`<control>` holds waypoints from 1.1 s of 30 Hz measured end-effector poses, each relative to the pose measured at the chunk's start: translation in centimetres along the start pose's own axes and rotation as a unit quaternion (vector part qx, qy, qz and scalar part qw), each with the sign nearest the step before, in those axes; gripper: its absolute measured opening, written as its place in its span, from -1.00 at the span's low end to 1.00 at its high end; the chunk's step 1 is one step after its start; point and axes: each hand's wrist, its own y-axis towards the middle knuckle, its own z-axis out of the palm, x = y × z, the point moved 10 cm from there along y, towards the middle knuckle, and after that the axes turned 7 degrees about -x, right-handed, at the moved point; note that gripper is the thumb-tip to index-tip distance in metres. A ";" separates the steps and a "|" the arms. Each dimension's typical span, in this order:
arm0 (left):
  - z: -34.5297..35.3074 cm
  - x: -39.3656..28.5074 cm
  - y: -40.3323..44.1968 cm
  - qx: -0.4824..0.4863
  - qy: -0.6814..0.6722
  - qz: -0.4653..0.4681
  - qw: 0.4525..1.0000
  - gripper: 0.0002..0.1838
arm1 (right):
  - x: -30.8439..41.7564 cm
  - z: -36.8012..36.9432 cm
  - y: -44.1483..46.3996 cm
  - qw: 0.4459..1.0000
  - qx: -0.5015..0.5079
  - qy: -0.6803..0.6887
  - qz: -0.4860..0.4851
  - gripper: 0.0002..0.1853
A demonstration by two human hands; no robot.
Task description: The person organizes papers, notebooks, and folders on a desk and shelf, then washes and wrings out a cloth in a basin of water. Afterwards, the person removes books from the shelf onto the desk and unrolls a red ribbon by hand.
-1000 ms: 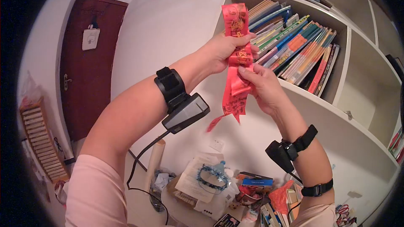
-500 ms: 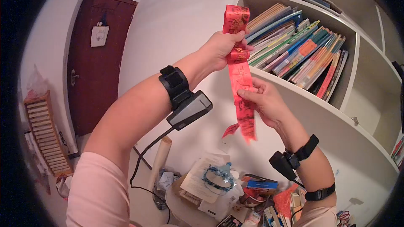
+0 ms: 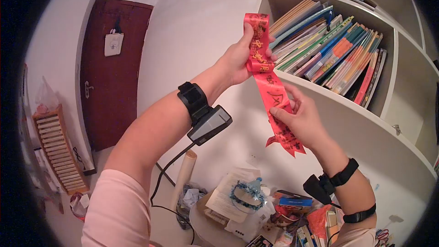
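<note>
A long red ribbon [image 3: 270,89] with gold and black writing hangs between my hands in front of the white wall. My left hand [image 3: 240,57] is closed on its folded upper part, thumb lying along the edge and fingers behind it. Lower down, my right hand [image 3: 299,116] pinches the ribbon between thumb and fingers. Below that pinch the pointed tail hangs free, and a second short end sticks out to the left. Each forearm wears a black strap with a device; a cable runs down from the left one.
To the right, a white wall shelf [image 3: 338,105] holds leaning books [image 3: 334,55]. Below, a round table [image 3: 201,222] carries papers and a blue tinsel headband [image 3: 233,196]. More books and bags lie beside it. A brown door [image 3: 116,77] and slatted wooden rack [image 3: 59,151] stand left.
My left thumb has moved up along the folded part, which now lies flatter and shows more gold writing. My right hand has shifted slightly right and down with the ribbon. The view has shifted a little.
</note>
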 end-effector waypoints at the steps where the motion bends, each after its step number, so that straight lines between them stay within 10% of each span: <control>1: -0.2 0.2 0.0 0.000 0.000 -0.002 1.000 -0.27 | 0.0 -0.2 0.0 0.999 -0.019 -0.020 -0.024 -0.45; 17: -0.9 5.3 -1.5 -0.044 0.161 -0.113 0.980 -0.79 | 5.7 -2.1 0.7 0.991 -0.038 0.026 -0.122 -0.71; 27: 3.5 6.4 -3.5 0.063 -0.039 -0.166 0.983 -0.54 | 3.5 -4.8 3.6 0.971 -0.018 0.236 -0.037 -0.59; 33: 3.9 7.6 -4.3 0.108 0.120 -0.185 0.969 -0.51 | 2.2 -5.6 4.1 0.965 -0.020 0.261 0.000 -0.65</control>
